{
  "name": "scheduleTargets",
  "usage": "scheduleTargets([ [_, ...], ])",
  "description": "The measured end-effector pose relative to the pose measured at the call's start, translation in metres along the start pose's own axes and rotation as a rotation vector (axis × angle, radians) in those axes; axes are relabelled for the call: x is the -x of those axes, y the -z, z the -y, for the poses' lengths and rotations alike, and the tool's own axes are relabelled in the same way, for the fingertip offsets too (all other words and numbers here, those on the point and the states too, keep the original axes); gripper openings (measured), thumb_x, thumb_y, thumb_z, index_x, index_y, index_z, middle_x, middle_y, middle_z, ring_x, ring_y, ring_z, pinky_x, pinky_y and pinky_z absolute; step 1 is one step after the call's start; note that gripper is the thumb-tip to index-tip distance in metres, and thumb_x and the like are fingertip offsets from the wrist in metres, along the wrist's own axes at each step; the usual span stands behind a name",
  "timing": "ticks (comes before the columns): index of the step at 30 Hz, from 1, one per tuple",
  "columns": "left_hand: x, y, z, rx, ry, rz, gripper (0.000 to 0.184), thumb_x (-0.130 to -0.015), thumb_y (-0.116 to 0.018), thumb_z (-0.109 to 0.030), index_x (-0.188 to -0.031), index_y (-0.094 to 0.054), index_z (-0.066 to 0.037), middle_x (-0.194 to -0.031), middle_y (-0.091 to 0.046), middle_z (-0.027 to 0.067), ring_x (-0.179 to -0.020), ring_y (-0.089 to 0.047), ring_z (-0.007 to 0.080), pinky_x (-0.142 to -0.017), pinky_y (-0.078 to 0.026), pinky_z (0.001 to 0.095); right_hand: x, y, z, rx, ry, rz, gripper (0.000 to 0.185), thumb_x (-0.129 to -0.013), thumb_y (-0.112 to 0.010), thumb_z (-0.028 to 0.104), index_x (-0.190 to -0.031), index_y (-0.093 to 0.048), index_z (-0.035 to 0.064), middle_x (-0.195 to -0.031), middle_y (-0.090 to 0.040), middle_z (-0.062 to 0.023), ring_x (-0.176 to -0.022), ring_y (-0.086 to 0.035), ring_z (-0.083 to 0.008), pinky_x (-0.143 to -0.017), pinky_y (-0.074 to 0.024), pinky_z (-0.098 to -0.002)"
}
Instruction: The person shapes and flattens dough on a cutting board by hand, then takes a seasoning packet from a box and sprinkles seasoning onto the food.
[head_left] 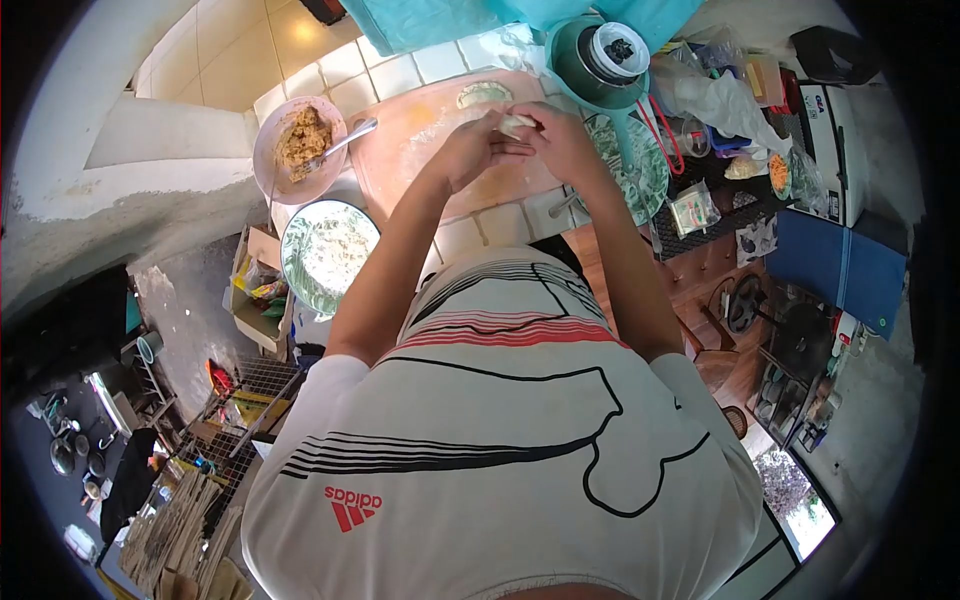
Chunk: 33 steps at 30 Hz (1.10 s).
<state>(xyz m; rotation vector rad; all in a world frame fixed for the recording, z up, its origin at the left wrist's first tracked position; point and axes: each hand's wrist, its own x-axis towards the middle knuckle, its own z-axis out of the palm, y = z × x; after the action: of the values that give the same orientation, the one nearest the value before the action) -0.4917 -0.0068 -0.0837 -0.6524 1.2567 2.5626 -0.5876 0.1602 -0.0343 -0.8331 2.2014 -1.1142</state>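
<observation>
Crowding the space just beyond the right hand (562,140), a round teal vessel (622,96) overlaps a green marbled plate (652,178); left of the left hand (468,155) sit a pink bowl (264,160) of lumpy brown filling (303,138) and a plate of powdery flour (335,245). Both hands, together above the smooth pink board (392,185), pinch pale dough (516,125), a half-moon dumpling (484,94) just beyond
</observation>
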Motion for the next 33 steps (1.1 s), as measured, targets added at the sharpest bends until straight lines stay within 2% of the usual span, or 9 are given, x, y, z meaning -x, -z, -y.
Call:
scheduleTargets([
  [2,0.002,0.0,0.006,0.129,0.025,0.165,0.042,-0.111,-0.047,-0.029,-0.136,-0.054,0.004,-0.118,-0.068,0.0178,-0.109,-0.067,0.0259,-0.1,-0.054,0.0369,0.013,-0.005,-0.004,0.058,0.351,-0.085,0.036,-0.092,-0.072,0.013,-0.126,-0.067,0.0033,-0.112,-0.072,-0.0176,-0.088,-0.069,-0.0278,-0.08,-0.0557,-0.0376],
  [5,0.007,-0.007,0.005,0.076,-0.099,0.053,0.038,-0.11,-0.05,-0.021,-0.137,-0.054,0.005,-0.115,-0.068,0.0161,-0.108,-0.068,0.0241,-0.1,-0.056,0.0369,0.033,-0.003,0.012,0.042,0.161,-0.25,0.037,-0.092,-0.074,0.014,-0.128,-0.068,0.0065,-0.114,-0.073,-0.011,-0.09,-0.07,-0.0235,-0.081,-0.0549,-0.0339],
  [10,0.028,-0.02,0.007,-0.308,-0.199,-0.014,0.037,-0.107,-0.055,-0.015,-0.137,-0.054,0.008,-0.122,-0.065,0.0152,-0.109,-0.068,0.0211,-0.097,-0.06,0.0353,0.05,-0.003,0.029,0.133,0.191,-0.143,0.041,-0.091,-0.075,0.017,-0.13,-0.068,0.0088,-0.122,-0.07,-0.0113,-0.095,-0.07,-0.0278,-0.083,-0.056,-0.0353],
  [12,0.034,-0.023,0.009,-0.273,-0.195,-0.001,0.038,-0.107,-0.056,-0.016,-0.136,-0.054,0.008,-0.124,-0.064,0.0159,-0.109,-0.069,0.0215,-0.098,-0.06,0.0352,0.052,-0.009,0.023,0.265,0.269,-0.172,0.042,-0.09,-0.075,0.018,-0.131,-0.068,0.0101,-0.122,-0.07,-0.0113,-0.094,-0.069,-0.0296,-0.083,-0.0561,-0.0357],
  [14,0.041,-0.021,0.009,-0.24,-0.191,0.009,0.039,-0.107,-0.057,-0.017,-0.136,-0.054,0.009,-0.126,-0.064,0.0167,-0.108,-0.069,0.0219,-0.1,-0.059,0.0351,0.054,-0.017,0.014,0.278,0.366,-0.259,0.038,-0.086,-0.073,0.013,-0.124,-0.068,0.011,-0.105,-0.068,-0.0125,-0.09,-0.066,-0.0345,-0.079,-0.0554,-0.0416],
  [18,0.053,-0.012,0.006,-0.235,-0.171,0.053,0.043,-0.106,-0.058,-0.021,-0.137,-0.055,0.009,-0.123,-0.066,0.016,-0.108,-0.069,0.0223,-0.1,-0.059,0.0345,0.058,-0.02,0.004,0.291,0.363,-0.153,0.035,-0.088,-0.071,0.01,-0.122,-0.068,0.0095,-0.105,-0.068,-0.012,-0.09,-0.066,-0.0342,-0.079,-0.0555,-0.0406],
  [26,0.064,0.002,0.021,-0.25,-0.11,-0.026,0.041,-0.106,-0.061,-0.024,-0.132,-0.06,0.007,-0.121,-0.066,0.012,-0.106,-0.069,0.0191,-0.097,-0.059,0.0326,0.071,-0.032,0.023,-0.022,0.408,-0.208,0.029,-0.089,-0.071,0.003,-0.118,-0.069,0.0057,-0.097,-0.067,-0.013,-0.084,-0.066,-0.0326,-0.072,-0.0544,-0.0397],
  [29,0.068,0.0,0.028,-0.143,-0.135,-0.023,0.038,-0.104,-0.064,-0.022,-0.13,-0.061,0.005,-0.117,-0.066,0.0102,-0.105,-0.069,0.0176,-0.097,-0.059,0.0316,0.068,-0.028,0.011,0.198,0.39,-0.163,0.028,-0.089,-0.072,0.006,-0.117,-0.07,0.0043,-0.097,-0.068,-0.0138,-0.082,-0.067,-0.0311,-0.073,-0.0553,-0.0373],
  [33,0.074,-0.006,0.032,-0.076,-0.172,-0.081,0.033,-0.1,-0.066,-0.009,-0.13,-0.061,0.004,-0.117,-0.067,0.0106,-0.104,-0.069,0.0185,-0.094,-0.061,0.0336,0.069,-0.033,0.009,0.091,0.334,-0.11,0.027,-0.089,-0.073,0.007,-0.115,-0.07,0.0016,-0.099,-0.069,-0.0133,-0.082,-0.067,-0.0284,-0.075,-0.0562,-0.0345],
])
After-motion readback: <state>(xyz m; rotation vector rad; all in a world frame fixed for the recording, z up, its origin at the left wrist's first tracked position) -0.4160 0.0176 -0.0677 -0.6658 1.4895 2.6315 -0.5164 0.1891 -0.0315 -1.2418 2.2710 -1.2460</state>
